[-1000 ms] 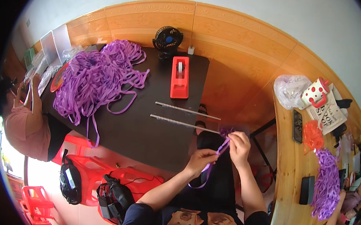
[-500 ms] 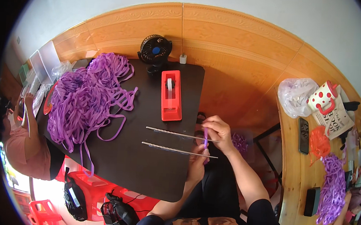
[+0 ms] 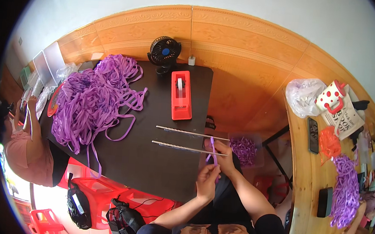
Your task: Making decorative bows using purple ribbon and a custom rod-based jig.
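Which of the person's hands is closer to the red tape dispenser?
The right hand. It sits by the near ends of the two rods, below the red tape dispenser; the left hand is lower, farther from it.

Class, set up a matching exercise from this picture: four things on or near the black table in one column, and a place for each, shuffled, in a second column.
Things:
1. small black fan
2. red tape dispenser
3. heap of purple ribbon
4. single purple ribbon strip

Places:
A. on the left part of the black table
B. between the person's left hand and right hand
C. at the table's far edge, by the wall
D. mid-table, just in front of the fan

Pairs: 1-C, 2-D, 3-A, 4-B
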`<move>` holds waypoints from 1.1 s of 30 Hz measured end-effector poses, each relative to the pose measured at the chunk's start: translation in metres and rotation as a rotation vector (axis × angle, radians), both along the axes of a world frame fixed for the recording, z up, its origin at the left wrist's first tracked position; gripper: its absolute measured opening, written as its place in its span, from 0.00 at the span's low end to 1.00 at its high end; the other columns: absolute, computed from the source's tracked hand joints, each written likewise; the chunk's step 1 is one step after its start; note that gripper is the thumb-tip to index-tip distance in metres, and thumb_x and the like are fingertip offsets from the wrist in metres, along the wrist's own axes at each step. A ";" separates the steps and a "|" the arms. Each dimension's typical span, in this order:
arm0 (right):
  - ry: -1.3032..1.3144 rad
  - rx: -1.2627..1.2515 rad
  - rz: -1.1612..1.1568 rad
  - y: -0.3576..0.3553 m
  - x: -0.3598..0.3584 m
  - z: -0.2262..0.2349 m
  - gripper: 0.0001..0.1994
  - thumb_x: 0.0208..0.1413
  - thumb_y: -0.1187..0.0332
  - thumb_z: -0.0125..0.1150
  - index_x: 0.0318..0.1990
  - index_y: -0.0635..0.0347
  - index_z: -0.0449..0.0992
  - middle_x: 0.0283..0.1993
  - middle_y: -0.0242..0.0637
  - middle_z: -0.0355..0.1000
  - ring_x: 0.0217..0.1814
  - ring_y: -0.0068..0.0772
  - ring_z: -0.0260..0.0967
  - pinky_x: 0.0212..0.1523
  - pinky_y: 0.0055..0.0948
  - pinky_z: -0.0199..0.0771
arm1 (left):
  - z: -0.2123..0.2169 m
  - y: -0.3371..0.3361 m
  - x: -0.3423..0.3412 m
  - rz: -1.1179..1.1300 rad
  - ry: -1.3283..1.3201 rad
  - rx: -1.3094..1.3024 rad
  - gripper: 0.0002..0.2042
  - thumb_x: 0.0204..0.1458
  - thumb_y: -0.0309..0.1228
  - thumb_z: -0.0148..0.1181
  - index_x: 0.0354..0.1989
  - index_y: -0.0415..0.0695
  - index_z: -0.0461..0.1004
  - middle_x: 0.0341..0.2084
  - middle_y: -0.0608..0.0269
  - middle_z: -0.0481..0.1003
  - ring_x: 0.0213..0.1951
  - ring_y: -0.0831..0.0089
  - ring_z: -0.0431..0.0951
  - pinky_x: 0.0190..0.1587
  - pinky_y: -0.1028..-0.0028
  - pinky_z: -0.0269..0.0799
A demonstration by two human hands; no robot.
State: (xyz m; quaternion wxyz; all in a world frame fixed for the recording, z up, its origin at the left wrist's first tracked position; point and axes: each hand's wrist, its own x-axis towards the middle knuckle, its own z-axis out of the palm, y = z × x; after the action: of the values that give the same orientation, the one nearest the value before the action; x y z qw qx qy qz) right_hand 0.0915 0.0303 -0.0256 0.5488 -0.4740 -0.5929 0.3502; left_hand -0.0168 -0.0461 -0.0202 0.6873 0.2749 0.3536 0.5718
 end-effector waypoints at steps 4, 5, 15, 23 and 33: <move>0.097 -0.141 -0.091 -0.036 -0.015 -0.011 0.04 0.55 0.76 0.59 0.36 0.67 0.78 0.31 0.34 0.71 0.33 0.21 0.68 0.32 0.24 0.68 | 0.001 -0.035 -0.025 -0.058 0.021 0.001 0.06 0.57 0.21 0.60 0.42 0.37 0.78 0.31 0.65 0.78 0.31 0.80 0.77 0.36 0.81 0.72; 0.130 -0.193 -0.104 -0.046 -0.019 -0.013 0.04 0.55 0.76 0.59 0.35 0.67 0.78 0.31 0.34 0.72 0.33 0.21 0.69 0.32 0.24 0.68 | 0.002 -0.043 -0.032 -0.068 0.037 -0.009 0.06 0.57 0.21 0.60 0.42 0.37 0.77 0.31 0.65 0.77 0.31 0.81 0.76 0.36 0.81 0.71; 0.297 -0.342 0.073 -0.181 -0.063 -0.020 0.06 0.61 0.75 0.58 0.35 0.68 0.79 0.29 0.28 0.70 0.29 0.14 0.62 0.28 0.18 0.60 | 0.013 -0.065 -0.096 -0.230 0.248 0.038 0.04 0.54 0.21 0.63 0.36 0.33 0.79 0.28 0.62 0.78 0.29 0.80 0.76 0.31 0.81 0.72; 0.383 -0.629 0.275 -0.217 -0.070 -0.026 0.07 0.61 0.73 0.59 0.36 0.68 0.81 0.30 0.33 0.76 0.32 0.18 0.69 0.34 0.20 0.68 | 0.005 -0.058 -0.101 -0.337 0.252 -0.052 0.04 0.52 0.19 0.64 0.36 0.35 0.79 0.29 0.63 0.79 0.31 0.78 0.78 0.35 0.79 0.74; 0.448 -0.747 0.339 -0.221 -0.063 -0.010 0.07 0.59 0.73 0.62 0.39 0.68 0.81 0.35 0.37 0.79 0.37 0.24 0.75 0.44 0.24 0.75 | 0.009 -0.049 -0.101 -0.303 0.268 0.039 0.09 0.50 0.16 0.64 0.41 0.34 0.77 0.31 0.62 0.78 0.32 0.79 0.76 0.34 0.80 0.71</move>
State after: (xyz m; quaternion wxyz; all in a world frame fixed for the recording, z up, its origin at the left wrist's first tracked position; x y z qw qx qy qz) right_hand 0.0284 -0.1904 -0.0357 0.3901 -0.4481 -0.3624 0.7181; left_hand -0.1179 -0.0950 -0.0116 0.7067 0.4119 0.3853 0.4271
